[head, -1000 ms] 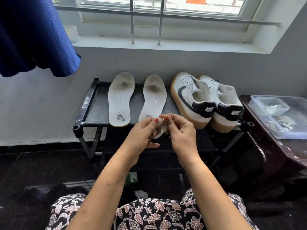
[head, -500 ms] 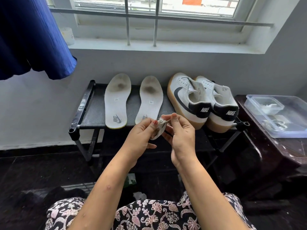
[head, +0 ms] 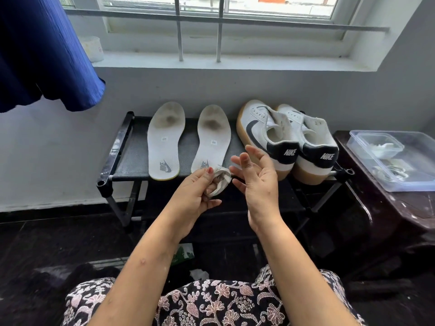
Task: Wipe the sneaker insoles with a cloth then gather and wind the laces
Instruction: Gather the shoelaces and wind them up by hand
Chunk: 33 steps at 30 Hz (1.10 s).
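Released by the right hand (head: 259,182) since half a second ago, the small wound bundle of white shoelace (head: 220,181) now sits only in the left hand (head: 196,196), pinched between thumb and fingertips. That right hand is open beside it, fingers spread and palm turned inward, holding nothing. Just behind the hands, two white, dirt-stained foam insoles (head: 166,140) lie side by side, heel ends toward the person, on the black fabric-topped metal shoe rack (head: 131,156). To their right on the same rack stands a pair of white leather sneakers with black swooshes and gum soles (head: 287,140), heels facing the camera. Further right, a clear plastic lidded container (head: 397,158) rests on a dark wooden desk (head: 386,208).
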Each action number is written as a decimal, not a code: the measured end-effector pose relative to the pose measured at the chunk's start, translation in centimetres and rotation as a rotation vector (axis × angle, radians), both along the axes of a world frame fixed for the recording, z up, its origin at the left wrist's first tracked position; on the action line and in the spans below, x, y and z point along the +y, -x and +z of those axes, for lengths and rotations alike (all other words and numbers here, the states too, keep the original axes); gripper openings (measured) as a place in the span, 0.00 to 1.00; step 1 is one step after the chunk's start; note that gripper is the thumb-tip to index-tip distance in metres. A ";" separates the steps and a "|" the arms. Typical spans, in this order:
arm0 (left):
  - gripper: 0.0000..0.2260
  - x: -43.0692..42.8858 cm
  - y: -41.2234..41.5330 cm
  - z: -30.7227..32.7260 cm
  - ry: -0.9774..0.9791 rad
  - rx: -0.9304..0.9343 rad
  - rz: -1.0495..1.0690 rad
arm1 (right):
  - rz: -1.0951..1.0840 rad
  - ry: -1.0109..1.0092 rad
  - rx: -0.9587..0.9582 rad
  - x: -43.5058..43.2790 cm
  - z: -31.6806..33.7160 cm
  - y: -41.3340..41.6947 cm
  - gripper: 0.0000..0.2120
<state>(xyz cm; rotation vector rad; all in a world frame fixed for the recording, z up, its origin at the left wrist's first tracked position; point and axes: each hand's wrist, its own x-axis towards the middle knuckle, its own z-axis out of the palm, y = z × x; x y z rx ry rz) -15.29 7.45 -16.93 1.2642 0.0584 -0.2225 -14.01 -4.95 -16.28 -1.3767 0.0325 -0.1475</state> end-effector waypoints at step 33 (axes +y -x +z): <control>0.10 -9.0 1.0 4.9 -0.249 -0.244 0.134 | -0.113 -0.031 -0.076 -9.4 3.7 2.8 0.07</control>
